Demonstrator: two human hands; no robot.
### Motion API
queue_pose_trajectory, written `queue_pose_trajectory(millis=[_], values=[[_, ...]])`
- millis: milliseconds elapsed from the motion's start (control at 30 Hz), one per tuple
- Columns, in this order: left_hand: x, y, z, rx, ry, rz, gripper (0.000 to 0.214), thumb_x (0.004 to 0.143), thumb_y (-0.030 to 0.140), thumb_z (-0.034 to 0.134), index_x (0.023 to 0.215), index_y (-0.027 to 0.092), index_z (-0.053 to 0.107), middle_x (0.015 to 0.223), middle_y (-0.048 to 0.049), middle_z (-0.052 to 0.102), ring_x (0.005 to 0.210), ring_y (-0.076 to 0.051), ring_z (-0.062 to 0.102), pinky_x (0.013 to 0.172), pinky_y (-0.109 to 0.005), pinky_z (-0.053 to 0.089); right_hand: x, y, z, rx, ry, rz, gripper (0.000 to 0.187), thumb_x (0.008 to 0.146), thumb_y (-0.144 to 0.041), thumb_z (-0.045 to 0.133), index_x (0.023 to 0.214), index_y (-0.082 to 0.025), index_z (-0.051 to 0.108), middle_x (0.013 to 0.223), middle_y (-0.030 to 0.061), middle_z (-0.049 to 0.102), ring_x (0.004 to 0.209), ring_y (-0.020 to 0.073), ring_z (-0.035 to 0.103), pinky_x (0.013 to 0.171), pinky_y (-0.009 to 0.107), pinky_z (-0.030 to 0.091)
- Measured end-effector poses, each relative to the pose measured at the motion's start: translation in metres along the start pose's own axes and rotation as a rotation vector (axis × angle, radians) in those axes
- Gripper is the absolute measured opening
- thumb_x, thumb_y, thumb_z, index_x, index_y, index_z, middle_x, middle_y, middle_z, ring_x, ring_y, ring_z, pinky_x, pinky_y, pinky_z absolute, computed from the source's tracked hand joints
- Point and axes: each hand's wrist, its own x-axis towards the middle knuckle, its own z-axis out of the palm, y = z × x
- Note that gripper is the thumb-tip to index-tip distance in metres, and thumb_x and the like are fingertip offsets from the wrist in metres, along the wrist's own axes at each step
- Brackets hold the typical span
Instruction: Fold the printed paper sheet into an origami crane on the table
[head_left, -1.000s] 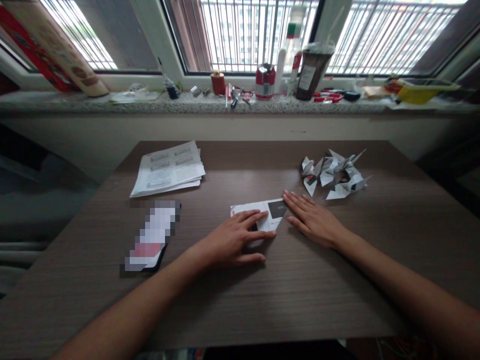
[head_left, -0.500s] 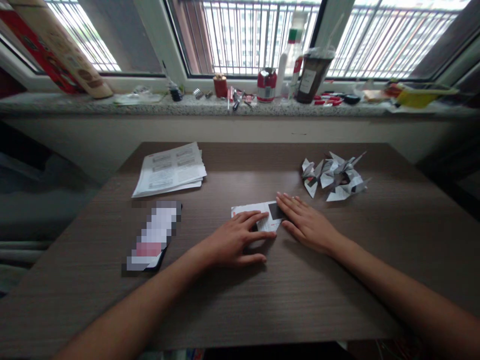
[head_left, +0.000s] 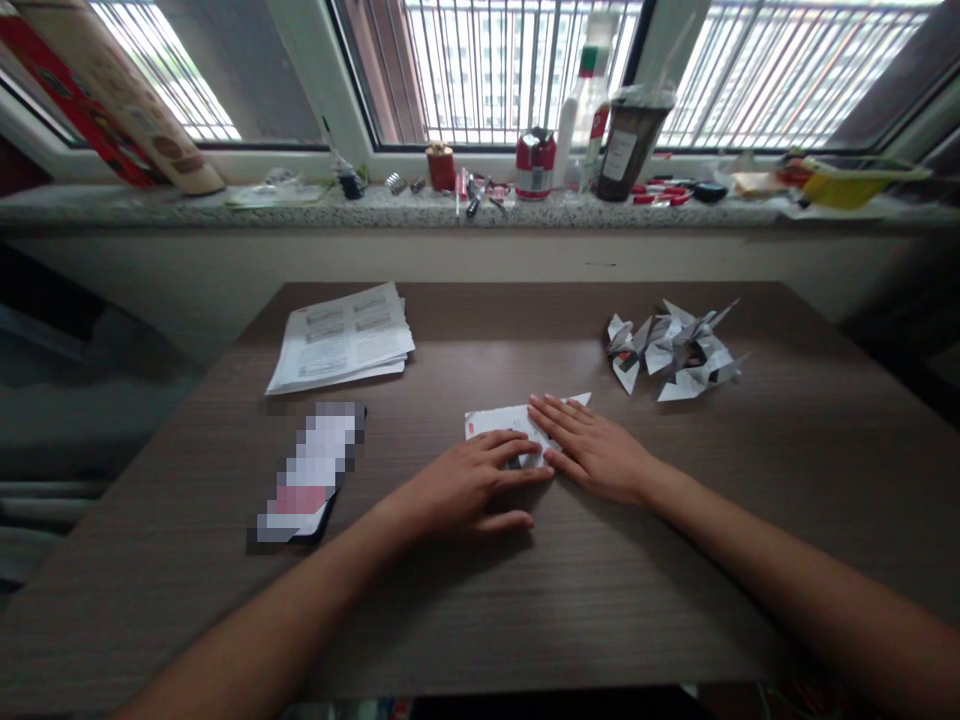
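Note:
A folded sheet of printed paper [head_left: 495, 422] lies flat in the middle of the brown table [head_left: 480, 620]. My left hand [head_left: 480, 482] rests over its near left part with fingers spread, the fingertips on the paper. Across the right part lies my right hand [head_left: 592, 450], palm down and fingers stretched out. A pointed white corner of the paper sticks out beyond the right fingers. Both hands cover much of the sheet, so its full folded shape is hidden.
Folded paper figures [head_left: 675, 350] sit at the back right. A stack of printed sheets [head_left: 341, 340] lies back left, with a blurred phone [head_left: 311, 475] nearer. On the windowsill stand a red can [head_left: 535, 165], a dark drink cup [head_left: 634, 145] and a bottle [head_left: 585, 110].
My right hand has slid a little left over the paper, and a pointed corner now shows past its fingers. My left hand has stayed almost in place.

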Motion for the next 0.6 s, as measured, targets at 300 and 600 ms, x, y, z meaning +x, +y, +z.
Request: queue_pose_trajectory(millis=[300,600], values=[[0.001,0.002,-0.001,-0.072,0.008,-0.016,0.051,0.102,0.053,0.063,0.148,0.031,0.059,0.158,-0.0095,0.050,0.145,-0.033,0.044,0.121,-0.053,0.040,0.001,-0.001,-0.001,-0.007,-0.018,0.008,0.072,0.110,-0.053,0.040,0.169,-0.031,0.006,0.173,0.0016,0.018,0.159,0.0250,0.023,0.129,0.047,0.028],[0.001,0.003,-0.003,-0.114,-0.011,-0.048,0.052,0.101,0.052,0.065,0.150,0.034,0.058,0.158,-0.0084,0.049,0.145,-0.034,0.042,0.122,-0.053,0.038,0.002,0.018,-0.003,-0.045,-0.044,0.075,0.070,0.111,-0.051,0.034,0.168,-0.032,-0.001,0.173,0.0023,0.016,0.159,0.0250,0.022,0.129,0.049,0.028]])
